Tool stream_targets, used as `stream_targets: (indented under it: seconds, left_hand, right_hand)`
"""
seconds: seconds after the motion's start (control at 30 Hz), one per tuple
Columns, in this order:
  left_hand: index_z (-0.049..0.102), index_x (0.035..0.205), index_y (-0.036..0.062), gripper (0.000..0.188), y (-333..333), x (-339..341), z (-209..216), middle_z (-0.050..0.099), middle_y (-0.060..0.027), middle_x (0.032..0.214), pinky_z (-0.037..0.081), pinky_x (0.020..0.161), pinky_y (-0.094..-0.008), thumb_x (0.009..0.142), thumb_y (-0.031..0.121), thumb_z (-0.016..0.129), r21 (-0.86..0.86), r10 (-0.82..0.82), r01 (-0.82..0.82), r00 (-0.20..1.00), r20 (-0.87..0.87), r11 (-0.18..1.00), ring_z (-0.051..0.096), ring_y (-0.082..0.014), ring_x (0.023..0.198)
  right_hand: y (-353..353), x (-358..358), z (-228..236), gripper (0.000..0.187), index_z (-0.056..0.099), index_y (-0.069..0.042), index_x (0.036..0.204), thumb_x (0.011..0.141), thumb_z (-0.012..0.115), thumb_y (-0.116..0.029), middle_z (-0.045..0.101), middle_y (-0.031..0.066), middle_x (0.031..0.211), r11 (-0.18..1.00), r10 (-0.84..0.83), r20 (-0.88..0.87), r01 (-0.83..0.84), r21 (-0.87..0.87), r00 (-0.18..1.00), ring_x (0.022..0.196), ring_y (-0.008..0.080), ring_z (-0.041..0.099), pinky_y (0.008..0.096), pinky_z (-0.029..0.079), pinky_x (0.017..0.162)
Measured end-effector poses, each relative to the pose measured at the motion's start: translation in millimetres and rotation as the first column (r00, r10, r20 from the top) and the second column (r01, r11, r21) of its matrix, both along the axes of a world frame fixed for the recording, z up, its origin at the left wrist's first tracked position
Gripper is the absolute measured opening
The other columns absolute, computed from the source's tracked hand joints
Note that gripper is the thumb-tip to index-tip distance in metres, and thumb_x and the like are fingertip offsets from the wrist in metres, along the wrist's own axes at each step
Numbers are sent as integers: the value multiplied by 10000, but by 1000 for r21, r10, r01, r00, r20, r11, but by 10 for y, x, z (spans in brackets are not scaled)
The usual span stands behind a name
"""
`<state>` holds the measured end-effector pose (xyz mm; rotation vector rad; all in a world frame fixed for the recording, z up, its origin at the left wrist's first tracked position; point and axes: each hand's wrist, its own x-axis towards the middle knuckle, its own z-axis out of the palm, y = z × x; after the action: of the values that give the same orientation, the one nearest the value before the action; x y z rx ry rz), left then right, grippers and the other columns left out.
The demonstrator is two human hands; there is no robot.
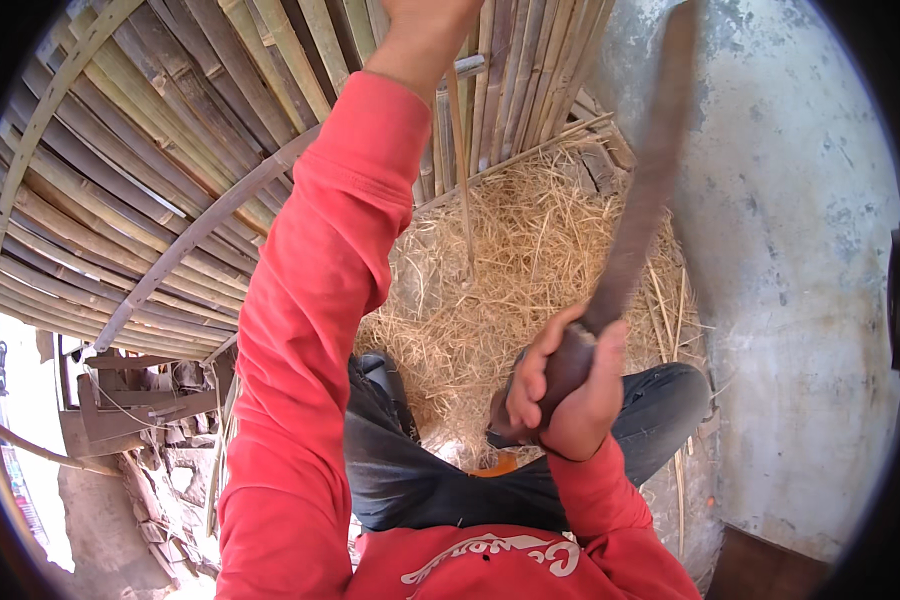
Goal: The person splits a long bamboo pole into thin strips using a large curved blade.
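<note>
My right hand is closed around the dark handle of a machete, fingers curled along its left side and thumb lying against its right. The long brown blade, a little blurred, rises from my grip to the upper edge of view, in front of the pale wall and above the straw on the ground. My left hand is up at the top edge, over the bamboo slats; its fingers are cut off, so I cannot tell whether they grasp something, touch the bamboo or hang loose.
</note>
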<state>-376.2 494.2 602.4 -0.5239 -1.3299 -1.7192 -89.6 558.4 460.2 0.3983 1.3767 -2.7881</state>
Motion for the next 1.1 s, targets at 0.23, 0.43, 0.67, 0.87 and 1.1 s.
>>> stream_targets:
  seconds: [0.23,0.43,0.67,0.87,1.1]
  left_hand:
    - [477,622,-12,587,62,40,25,379,-28,522,317,520,-384,1043,395,490,-65,162,-159,986,33,985,362,-121,539]
    - [522,647,-20,543,237,131,-86,410,-27,508,323,490,-361,1050,344,499,-13,80,-80,997,-5,997,390,-103,521]
    - [542,656,-15,513,302,77,-7,448,-14,524,331,482,-346,1045,319,518,21,-4,6,997,-78,1000,395,-82,514]
    - [549,666,-15,491,488,81,-39,459,-3,530,333,485,-338,1045,295,515,1,80,-80,995,-59,997,402,-85,514]
    - [492,625,22,527,184,57,-26,410,21,529,296,490,-328,1047,337,504,12,56,-55,996,-62,998,358,-78,523]
  right_hand:
    - [-272,23,-1042,615,451,-74,913,995,345,-673,446,61,586,976,186,359,-213,37,915,383,170,425,342,404,376]
    - [-50,11,-1040,615,478,-77,866,997,360,-666,464,44,588,989,121,502,-59,-137,856,409,148,451,315,403,375]
    - [115,-334,-171,616,446,-74,946,1007,291,-667,449,59,595,975,-206,-142,215,52,968,414,148,451,309,424,406]
    - [-9,-213,-1608,563,488,-74,874,1020,372,-606,497,54,592,980,86,460,-158,120,884,430,157,499,324,406,384]
    - [-131,-322,-1939,602,472,-100,873,974,392,-688,450,29,591,989,56,598,-128,78,800,408,164,437,364,395,396]
